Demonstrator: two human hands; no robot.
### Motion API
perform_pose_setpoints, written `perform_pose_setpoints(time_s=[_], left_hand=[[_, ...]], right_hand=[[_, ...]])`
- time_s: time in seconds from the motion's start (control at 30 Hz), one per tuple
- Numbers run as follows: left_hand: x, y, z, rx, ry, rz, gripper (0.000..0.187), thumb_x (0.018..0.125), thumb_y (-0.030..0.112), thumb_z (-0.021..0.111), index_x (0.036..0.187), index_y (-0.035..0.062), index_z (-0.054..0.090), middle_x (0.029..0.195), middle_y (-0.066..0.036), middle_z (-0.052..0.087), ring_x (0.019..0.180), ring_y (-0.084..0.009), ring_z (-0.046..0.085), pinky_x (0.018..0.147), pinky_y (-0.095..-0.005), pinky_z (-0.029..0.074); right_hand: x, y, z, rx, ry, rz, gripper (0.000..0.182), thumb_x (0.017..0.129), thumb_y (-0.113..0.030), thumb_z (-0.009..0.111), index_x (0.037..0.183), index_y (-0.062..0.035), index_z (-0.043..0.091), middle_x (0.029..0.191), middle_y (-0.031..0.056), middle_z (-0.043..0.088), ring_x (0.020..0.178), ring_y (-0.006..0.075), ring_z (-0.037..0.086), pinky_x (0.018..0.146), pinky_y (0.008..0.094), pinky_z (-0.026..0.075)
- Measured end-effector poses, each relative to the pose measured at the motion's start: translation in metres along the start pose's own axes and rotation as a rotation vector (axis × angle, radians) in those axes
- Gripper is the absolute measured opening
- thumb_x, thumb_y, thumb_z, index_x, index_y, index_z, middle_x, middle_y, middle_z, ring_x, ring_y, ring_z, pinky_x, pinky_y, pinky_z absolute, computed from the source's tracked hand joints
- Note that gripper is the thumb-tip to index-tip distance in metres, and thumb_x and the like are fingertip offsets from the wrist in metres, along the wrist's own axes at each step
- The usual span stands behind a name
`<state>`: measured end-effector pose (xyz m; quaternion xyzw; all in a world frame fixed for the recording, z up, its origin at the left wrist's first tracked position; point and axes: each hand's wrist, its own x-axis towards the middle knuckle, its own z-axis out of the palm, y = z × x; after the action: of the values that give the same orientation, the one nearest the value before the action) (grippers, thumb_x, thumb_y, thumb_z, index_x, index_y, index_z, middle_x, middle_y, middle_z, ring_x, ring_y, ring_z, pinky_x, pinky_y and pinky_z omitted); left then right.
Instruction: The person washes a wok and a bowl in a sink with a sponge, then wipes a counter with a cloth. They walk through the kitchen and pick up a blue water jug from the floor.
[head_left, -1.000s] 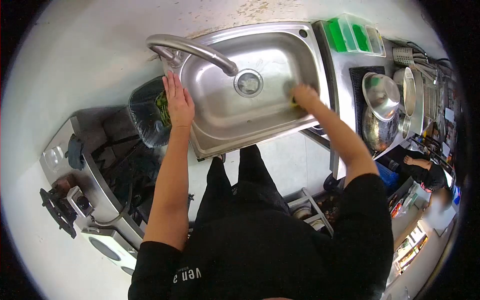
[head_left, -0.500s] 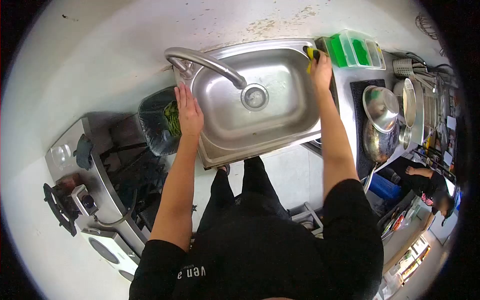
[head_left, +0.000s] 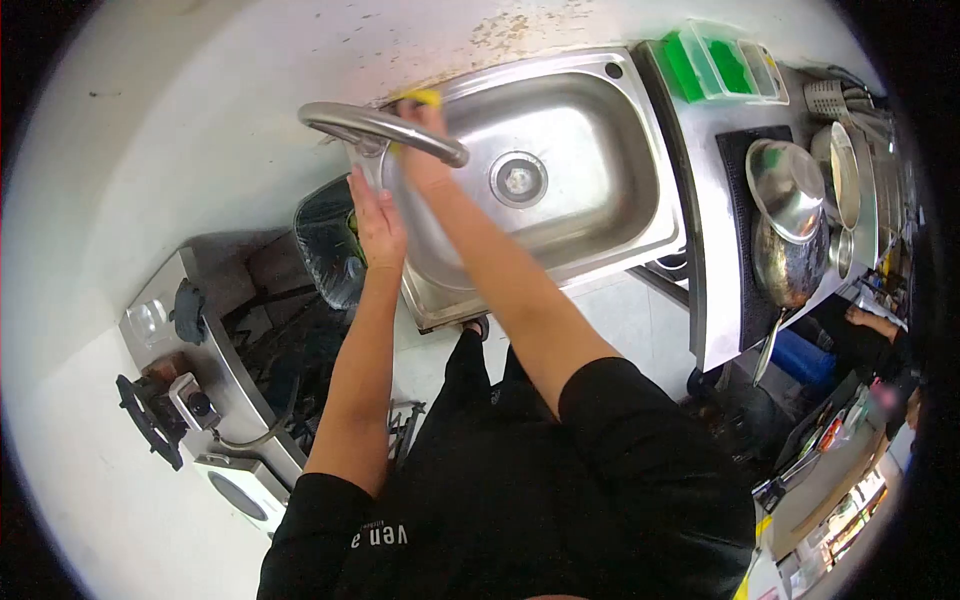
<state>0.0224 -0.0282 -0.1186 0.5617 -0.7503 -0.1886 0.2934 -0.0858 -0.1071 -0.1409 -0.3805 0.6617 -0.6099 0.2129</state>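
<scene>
The steel sink (head_left: 600,190) is directly in front of me, with a round drain in its basin. My right hand (head_left: 428,172) is at the sink's back left corner, behind the curved faucet (head_left: 385,124), which partly covers it. Its fingers are closed on a yellow sponge (head_left: 427,97) pressed near the back rim; part of the sponge is hidden. My left hand (head_left: 379,228) rests along the left rim, fingers stretched out, holding nothing.
A bin lined with black plastic (head_left: 325,245) stands left of the sink. On the right counter are a clear box with green contents (head_left: 722,68), a steel bowl (head_left: 785,190) and a pan (head_left: 785,265). A stove (head_left: 210,360) stands at left; another person (head_left: 880,330) is far right.
My right hand has carried the sponge from the sink's back right corner across to the back left, behind the faucet. My left hand stays on the left rim. The view has shifted slightly.
</scene>
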Motion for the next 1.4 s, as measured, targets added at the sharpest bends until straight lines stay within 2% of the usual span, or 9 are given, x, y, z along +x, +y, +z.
perform_pose_setpoints(time_s=[0.2,0.37,0.57,0.73,0.87,0.93,1.07,1.27,1.4], left_hand=[[-0.004,-0.003,0.000,-0.181,-0.016,-0.089,0.059,0.096,0.031,0.033,0.140,-0.0048,0.019,0.145,-0.023,0.023,0.135,-0.0398,0.018,0.110,-0.0417,0.018],[-0.007,0.001,-0.002,-0.074,-0.041,-0.035,0.068,0.092,0.034,0.045,0.140,-0.0042,0.017,0.146,-0.023,0.021,0.135,-0.0399,0.017,0.110,-0.0421,0.019],[-0.005,0.000,-0.001,0.117,-0.052,0.041,0.071,0.083,0.011,0.055,0.140,-0.0052,0.017,0.145,-0.025,0.019,0.135,-0.0420,0.017,0.110,-0.0431,0.021],[-0.003,0.001,-0.002,0.109,-0.055,0.055,0.070,0.080,0.004,0.054,0.140,-0.0049,0.018,0.145,-0.025,0.020,0.134,-0.0428,0.018,0.109,-0.0436,0.022],[-0.001,0.000,0.002,0.138,-0.032,0.105,0.070,0.079,0.003,0.053,0.139,-0.0046,0.019,0.145,-0.025,0.021,0.134,-0.0432,0.018,0.109,-0.0439,0.023],[0.000,0.001,0.001,0.111,-0.036,0.095,0.069,0.079,0.002,0.053,0.139,-0.0044,0.020,0.144,-0.025,0.021,0.134,-0.0436,0.018,0.109,-0.0440,0.022],[0.002,0.009,0.002,0.118,-0.044,0.056,0.068,0.080,0.003,0.054,0.139,-0.0047,0.022,0.144,-0.026,0.023,0.134,-0.0441,0.019,0.109,-0.0445,0.023],[0.006,0.011,0.003,0.115,-0.062,0.041,0.062,0.081,0.007,0.055,0.136,-0.0055,0.028,0.141,-0.028,0.027,0.131,-0.0448,0.023,0.108,-0.0460,0.023],[0.010,0.017,0.002,0.148,-0.055,0.062,0.060,0.080,0.005,0.054,0.134,-0.0061,0.030,0.142,-0.027,0.026,0.131,-0.0442,0.023,0.109,-0.0454,0.022]], right_hand=[[-0.076,-0.016,-0.023,-0.001,-0.199,0.057,0.036,0.082,-0.013,0.058,0.116,-0.0020,0.055,0.090,0.0201,0.055,0.080,0.0365,0.054,0.070,0.0430,0.044],[-0.129,-0.034,-0.085,-0.175,-0.559,0.204,0.035,0.083,-0.016,0.056,0.117,-0.0043,0.056,0.085,0.0202,0.054,0.080,0.0367,0.055,0.069,0.0440,0.044],[-0.135,-0.041,-0.206,-0.893,-1.073,-0.233,0.025,0.080,-0.014,0.053,0.101,-0.0078,0.063,0.091,0.0172,0.056,0.093,0.0321,0.054,0.081,0.0427,0.045],[-0.020,0.004,-0.346,-1.322,-0.998,0.097,0.019,0.079,-0.020,0.058,0.091,-0.0073,0.068,0.101,0.0105,0.056,0.104,0.0261,0.052,0.083,0.0375,0.047],[-0.010,0.026,-0.336,-1.864,-0.865,-0.136,0.021,0.081,-0.018,0.055,0.093,-0.0072,0.068,0.107,0.0101,0.057,0.105,0.0214,0.051,0.083,0.0352,0.046],[-0.030,0.042,-0.298,-1.397,-1.177,0.134,0.021,0.080,-0.022,0.056,0.088,-0.0067,0.068,0.095,0.0146,0.065,0.090,0.0265,0.061,0.074,0.0414,0.048],[-0.104,0.080,-0.178,-0.613,-1.212,0.069,0.020,0.080,-0.014,0.051,0.083,0.0001,0.065,0.085,0.0213,0.064,0.083,0.0360,0.062,0.076,0.0439,0.049],[-0.014,0.078,-0.061,-0.836,-1.099,-0.285,0.022,0.080,-0.010,0.049,0.097,-0.0056,0.063,0.098,0.0139,0.064,0.089,0.0271,0.063,0.077,0.0404,0.050],[0.059,0.135,-0.139,-0.824,-0.697,-0.345,0.023,0.080,-0.009,0.047,0.098,-0.0074,0.062,0.105,0.0147,0.060,0.099,0.0306,0.058,0.084,0.0401,0.047]])
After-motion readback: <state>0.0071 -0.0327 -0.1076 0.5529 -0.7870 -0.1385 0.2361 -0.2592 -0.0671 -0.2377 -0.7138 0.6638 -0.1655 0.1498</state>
